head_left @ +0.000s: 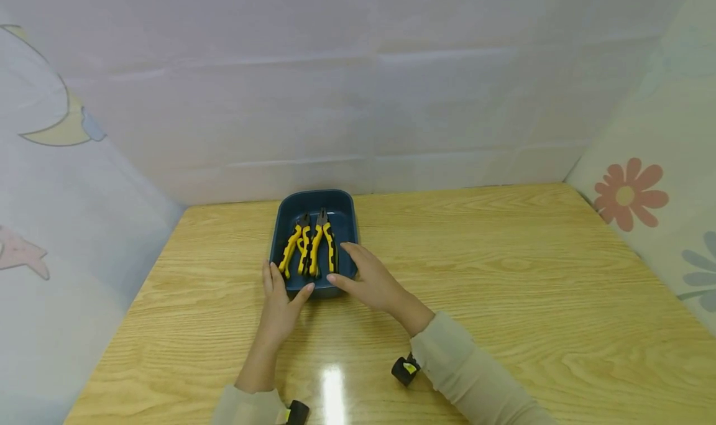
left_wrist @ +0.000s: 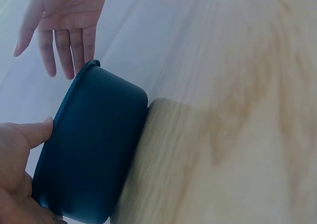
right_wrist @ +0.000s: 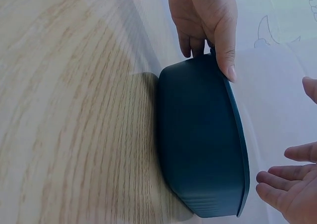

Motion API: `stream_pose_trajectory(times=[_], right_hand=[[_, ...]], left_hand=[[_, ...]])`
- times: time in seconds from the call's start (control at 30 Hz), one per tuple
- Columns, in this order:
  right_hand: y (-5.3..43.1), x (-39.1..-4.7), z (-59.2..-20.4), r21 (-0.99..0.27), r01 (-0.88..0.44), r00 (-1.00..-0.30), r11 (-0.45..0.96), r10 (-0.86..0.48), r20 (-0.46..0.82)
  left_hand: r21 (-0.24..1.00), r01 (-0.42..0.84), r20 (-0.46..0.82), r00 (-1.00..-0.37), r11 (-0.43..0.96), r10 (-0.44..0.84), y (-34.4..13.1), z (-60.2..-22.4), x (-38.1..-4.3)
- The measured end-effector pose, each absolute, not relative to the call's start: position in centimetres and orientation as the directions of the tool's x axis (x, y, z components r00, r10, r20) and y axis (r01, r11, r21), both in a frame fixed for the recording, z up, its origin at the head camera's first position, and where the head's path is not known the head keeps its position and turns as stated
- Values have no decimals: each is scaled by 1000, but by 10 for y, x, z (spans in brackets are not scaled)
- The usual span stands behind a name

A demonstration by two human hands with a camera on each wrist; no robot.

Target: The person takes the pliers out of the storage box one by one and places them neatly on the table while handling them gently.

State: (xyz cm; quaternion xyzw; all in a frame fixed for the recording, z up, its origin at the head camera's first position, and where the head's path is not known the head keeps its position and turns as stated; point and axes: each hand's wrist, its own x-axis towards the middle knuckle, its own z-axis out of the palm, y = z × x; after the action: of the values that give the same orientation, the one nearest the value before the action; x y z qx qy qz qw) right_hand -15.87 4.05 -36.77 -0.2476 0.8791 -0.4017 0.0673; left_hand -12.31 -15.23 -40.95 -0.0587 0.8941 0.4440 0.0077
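Two pairs of pliers [head_left: 321,242] with yellow and black handles lie side by side in a deep dark blue plastic tray [head_left: 321,292], jaws toward the far end. My left hand [head_left: 278,310] grips the tray's near left corner. Its thumb lies at the rim and its fingers go round the left side, as the right wrist view also shows for this left hand [right_wrist: 205,11]. At the near right corner hovers my right hand [head_left: 377,285], fingers extended and thumb spread. In the left wrist view, that right hand [left_wrist: 72,16] has straight fingers by the rim [left_wrist: 95,63].
The tray stands on a wood-grain table [head_left: 492,269], near its back edge. A pale cloth backdrop [head_left: 391,114] rises behind, with printed side panels left and right, one bearing a red flower [head_left: 626,195]. A small black wrist device [head_left: 405,370] sits by the right sleeve.
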Motion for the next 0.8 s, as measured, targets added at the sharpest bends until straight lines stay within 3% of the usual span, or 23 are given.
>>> stream_pose_trajectory(times=[0.8], right_hand=[[31, -169, -371, -775, -333, -871, 537, -489, 35]], left_hand=[[797, -118, -24, -986, 593, -164, -154, -409, -123]])
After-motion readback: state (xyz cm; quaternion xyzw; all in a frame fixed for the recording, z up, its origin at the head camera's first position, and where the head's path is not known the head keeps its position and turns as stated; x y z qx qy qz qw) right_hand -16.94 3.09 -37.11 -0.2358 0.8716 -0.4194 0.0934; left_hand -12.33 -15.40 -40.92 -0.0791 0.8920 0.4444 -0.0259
